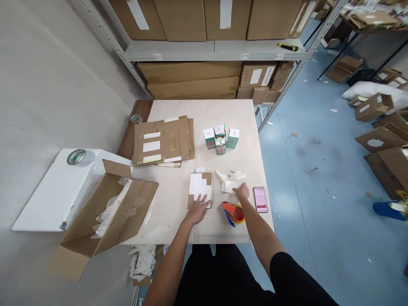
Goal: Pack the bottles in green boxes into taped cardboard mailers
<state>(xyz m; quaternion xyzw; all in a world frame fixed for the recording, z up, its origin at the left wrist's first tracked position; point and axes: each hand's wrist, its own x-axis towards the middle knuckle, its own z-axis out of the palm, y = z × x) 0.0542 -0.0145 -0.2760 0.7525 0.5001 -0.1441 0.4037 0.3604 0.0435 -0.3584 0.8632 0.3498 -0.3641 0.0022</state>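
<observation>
My left hand [196,211] lay with its fingers spread on a small, flat, brown cardboard box with white paper on top [199,185], near the front of the pale counter [172,216]. It wasn't clamped on anything. My right hand [242,192] was apart from it, fingers curled at the edge of a thin white piece of paper [228,187]; I couldn't tell if they pinched it. The box looked light and a bit stiff, so I thought its two long sides were best to hold. The paper looked soft and easy to rip. The box lay white side up, its long way running from me toward the grey metal shelf [204,51].
</observation>
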